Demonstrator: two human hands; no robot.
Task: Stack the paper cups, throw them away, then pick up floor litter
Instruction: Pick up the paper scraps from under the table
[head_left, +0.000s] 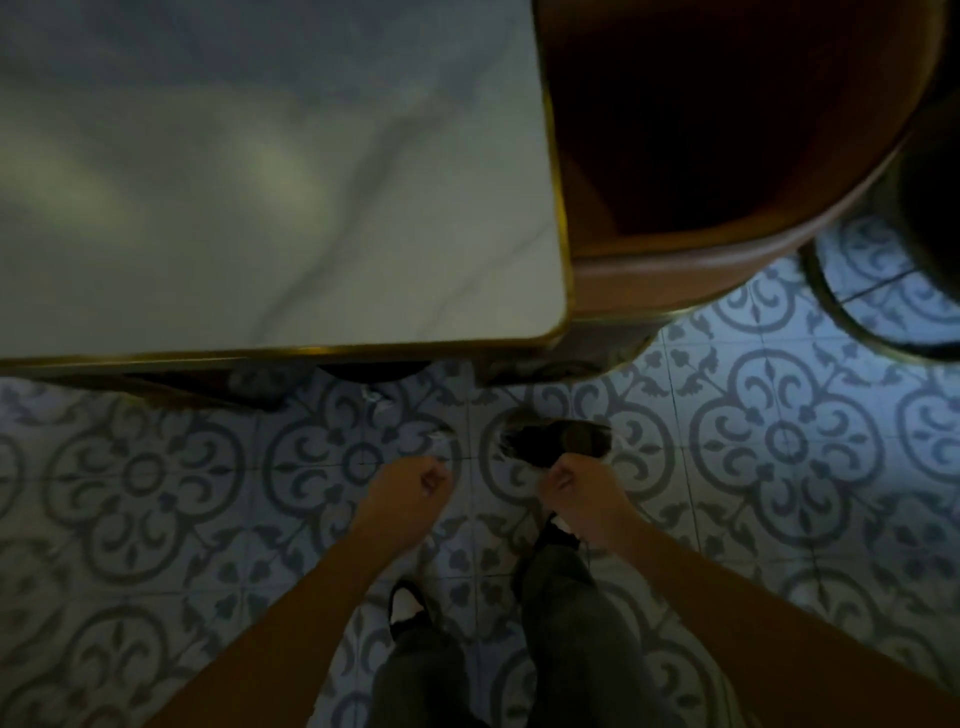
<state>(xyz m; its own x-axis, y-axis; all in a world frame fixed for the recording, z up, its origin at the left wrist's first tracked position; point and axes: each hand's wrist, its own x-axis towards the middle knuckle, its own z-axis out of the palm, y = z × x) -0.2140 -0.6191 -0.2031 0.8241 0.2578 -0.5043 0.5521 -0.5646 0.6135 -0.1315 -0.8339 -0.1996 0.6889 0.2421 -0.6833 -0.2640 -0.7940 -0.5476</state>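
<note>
Floor-litter step: left hand fisted, perhaps gripping a white scrap; right hand closed on dark crumpled litter at lower centre. Next: gather pale scraps below the table.

Your left hand and right hand hang side by side over the floor, just before the table edge. A chair stands right of the table. Your shoes lie below your hands.
</note>
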